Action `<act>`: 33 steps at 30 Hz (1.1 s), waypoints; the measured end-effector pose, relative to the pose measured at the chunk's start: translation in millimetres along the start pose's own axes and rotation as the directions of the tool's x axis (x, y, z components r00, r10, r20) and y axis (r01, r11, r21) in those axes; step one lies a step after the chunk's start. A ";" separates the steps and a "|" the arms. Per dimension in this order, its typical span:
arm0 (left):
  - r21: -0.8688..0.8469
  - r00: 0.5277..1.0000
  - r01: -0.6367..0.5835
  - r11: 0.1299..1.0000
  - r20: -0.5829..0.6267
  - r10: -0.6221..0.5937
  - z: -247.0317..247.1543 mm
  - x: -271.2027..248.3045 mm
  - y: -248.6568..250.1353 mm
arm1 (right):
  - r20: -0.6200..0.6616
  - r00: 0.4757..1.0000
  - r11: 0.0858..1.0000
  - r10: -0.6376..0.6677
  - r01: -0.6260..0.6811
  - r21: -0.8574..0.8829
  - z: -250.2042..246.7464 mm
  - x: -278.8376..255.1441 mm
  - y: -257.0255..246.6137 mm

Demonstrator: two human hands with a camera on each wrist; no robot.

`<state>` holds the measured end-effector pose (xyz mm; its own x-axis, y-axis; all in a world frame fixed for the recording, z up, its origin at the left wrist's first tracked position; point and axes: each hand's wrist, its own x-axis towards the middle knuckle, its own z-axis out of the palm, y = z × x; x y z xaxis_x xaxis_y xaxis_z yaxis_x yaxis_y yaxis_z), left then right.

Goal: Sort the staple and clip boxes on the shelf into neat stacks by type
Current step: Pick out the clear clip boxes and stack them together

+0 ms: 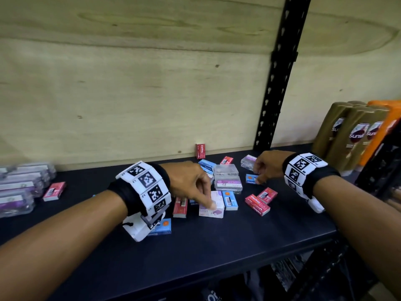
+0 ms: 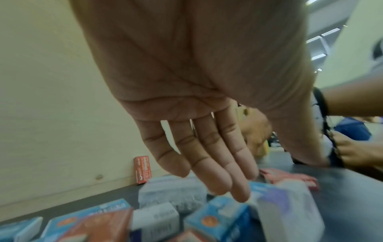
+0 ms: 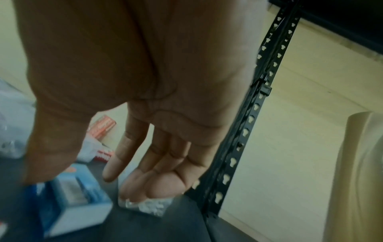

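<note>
Small boxes lie scattered on the dark shelf. My left hand reaches down with straight fingers, and its fingertips touch a white and purple clip box. A blue staple box lies beside that box. My right hand hovers over another blue staple box and a clear clip box. Its index finger points down, the other fingers hang loosely curled, and it holds nothing. Two clear clip boxes sit stacked between my hands. Red staple boxes lie to the right.
A stack of clear purple-labelled clip boxes and a red box sit at the far left. One red box stands against the wooden back wall. Gold shampoo bottles stand at the right, past the black upright post.
</note>
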<state>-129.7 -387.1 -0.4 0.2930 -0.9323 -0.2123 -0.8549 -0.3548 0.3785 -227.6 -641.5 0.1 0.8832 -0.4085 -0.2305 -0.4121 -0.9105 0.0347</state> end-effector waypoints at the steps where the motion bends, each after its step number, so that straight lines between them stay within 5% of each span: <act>1: -0.001 0.999 0.011 1.000 -0.043 -0.011 -4.1 0.4 -1.9 | -0.024 1.000 1.000 -0.020 0.020 0.020 -1.6 0.1 -2.0; 5: 0.187 0.986 0.046 0.981 -0.165 -0.015 -18.6 9.4 -12.0 | -0.074 0.991 0.989 -0.115 0.121 0.080 -8.9 -1.7 -17.0; 9: 0.384 0.991 0.097 0.918 -0.119 -0.055 -23.8 27.3 -25.2 | -0.071 0.976 0.973 -0.207 0.213 0.085 -12.6 2.2 -27.8; 20: 0.289 0.994 0.070 0.955 0.066 -0.092 -24.4 52.3 -40.7 | 0.085 0.941 0.927 -0.328 0.304 0.219 -15.4 29.4 -30.9; 33: 0.337 0.997 0.081 0.938 -0.026 -0.076 -25.1 54.5 -44.4 | 0.137 0.954 0.946 -0.266 0.231 0.230 -18.2 45.2 -32.5</act>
<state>-65.0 -423.9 -6.2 0.3687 -0.9039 -0.2167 -0.9225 -0.3845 0.0347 -170.2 -631.6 6.2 0.9217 -0.1390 -0.3621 -0.2376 -0.9403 -0.2438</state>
